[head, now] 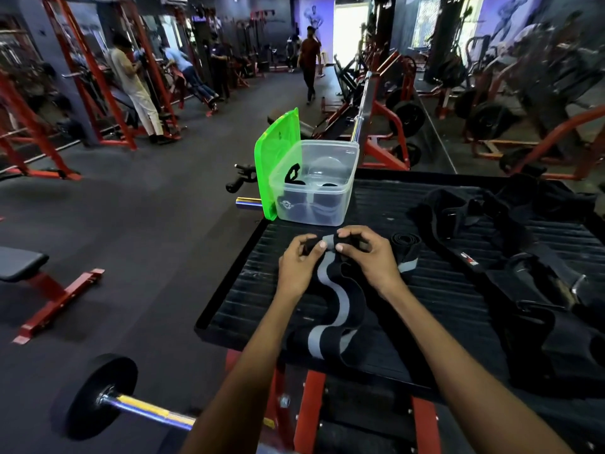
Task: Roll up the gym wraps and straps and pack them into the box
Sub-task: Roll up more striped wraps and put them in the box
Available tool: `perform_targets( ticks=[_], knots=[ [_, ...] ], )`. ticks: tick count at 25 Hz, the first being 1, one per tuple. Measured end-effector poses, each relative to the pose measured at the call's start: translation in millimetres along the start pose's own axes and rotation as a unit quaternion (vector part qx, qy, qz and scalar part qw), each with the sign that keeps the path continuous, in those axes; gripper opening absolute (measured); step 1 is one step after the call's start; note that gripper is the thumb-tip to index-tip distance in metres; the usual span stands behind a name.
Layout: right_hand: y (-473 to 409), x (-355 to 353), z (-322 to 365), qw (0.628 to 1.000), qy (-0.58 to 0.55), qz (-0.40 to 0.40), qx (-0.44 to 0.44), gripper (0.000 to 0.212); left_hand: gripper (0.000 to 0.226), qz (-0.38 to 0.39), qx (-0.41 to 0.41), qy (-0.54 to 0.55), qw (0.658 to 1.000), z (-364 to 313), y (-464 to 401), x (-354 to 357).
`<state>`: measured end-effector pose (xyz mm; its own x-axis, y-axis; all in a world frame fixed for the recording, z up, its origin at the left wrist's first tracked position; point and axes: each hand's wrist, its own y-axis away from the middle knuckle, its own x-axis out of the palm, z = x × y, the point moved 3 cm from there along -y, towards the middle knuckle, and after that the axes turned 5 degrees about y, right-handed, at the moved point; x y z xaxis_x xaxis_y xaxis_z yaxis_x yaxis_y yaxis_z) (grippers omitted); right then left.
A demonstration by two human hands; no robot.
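A long black wrap with a grey stripe (340, 309) snakes across the black ribbed platform (425, 290) toward me. My left hand (299, 263) and my right hand (370, 253) both pinch its far end, which is curled into a small roll between my fingertips. Just beyond my hands stands a clear plastic box (316, 183) with rolled black wraps inside, and its green lid (278, 162) stands upright against the box's left side. Another rolled black wrap (404, 245) lies right of my right hand.
A heap of black straps and wraps (510, 257) covers the platform's right side. A barbell with a black plate (98, 396) lies on the floor at lower left. A red-framed bench (39, 283) is at left. People stand among red racks far behind.
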<state>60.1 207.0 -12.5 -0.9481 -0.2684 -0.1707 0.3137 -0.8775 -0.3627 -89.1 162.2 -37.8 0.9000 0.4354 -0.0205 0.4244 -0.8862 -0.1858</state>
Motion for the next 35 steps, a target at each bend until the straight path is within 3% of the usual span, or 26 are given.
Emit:
perform_targets(
  ticks=[8, 10, 13, 17, 20, 22, 26, 28, 31, 35],
  knots=[
    [0.4, 1.8, 1.7, 0.999, 0.027, 0.027, 0.011, 0.020, 0.021, 0.023, 0.012, 0.031, 0.999, -5.1, 2.4, 1.0],
    [0.2, 0.8, 3.4, 0.999, 0.027, 0.031, 0.009, 0.020, 0.012, 0.032, 0.008, 0.045, 0.998, -4.5, 3.0, 3.0],
    [1.0, -0.5, 3.0, 0.998, 0.028, 0.048, 0.007, 0.024, 0.025, 0.041, -0.003, 0.063, 0.997, -0.1, 1.3, 2.2],
    [3.1, 3.9, -3.6, 0.995, 0.017, 0.080, 0.061, 0.036, 0.020, 0.028, 0.004, 0.085, 0.996, -6.6, 1.7, 1.7],
    [4.6, 7.3, -5.6, 0.993, 0.033, 0.086, 0.070, 0.045, 0.035, 0.055, 0.005, 0.021, 0.998, -4.9, 3.3, 5.8],
    [5.2, 6.8, -5.9, 0.994, 0.034, 0.084, 0.064, 0.041, 0.037, 0.066, 0.012, 0.006, 0.998, -0.9, 1.7, 6.6],
    [3.5, 3.5, -1.3, 0.997, -0.003, 0.069, 0.034, 0.022, 0.022, 0.021, 0.038, 0.047, 0.998, -4.8, 1.1, 2.5],
    [2.5, 1.4, 0.1, 0.998, -0.018, 0.053, 0.023, 0.023, 0.023, 0.010, 0.013, 0.077, 0.997, -3.9, 1.7, 3.5],
    [2.7, 0.3, 0.8, 0.999, 0.002, 0.041, 0.001, 0.024, 0.006, 0.010, -0.031, 0.115, 0.993, 0.2, 0.5, 6.8],
    [2.6, 1.7, -2.3, 0.998, -0.006, 0.049, 0.028, 0.018, 0.013, 0.004, 0.002, 0.093, 0.996, -5.5, 1.7, 3.8]
  ],
)
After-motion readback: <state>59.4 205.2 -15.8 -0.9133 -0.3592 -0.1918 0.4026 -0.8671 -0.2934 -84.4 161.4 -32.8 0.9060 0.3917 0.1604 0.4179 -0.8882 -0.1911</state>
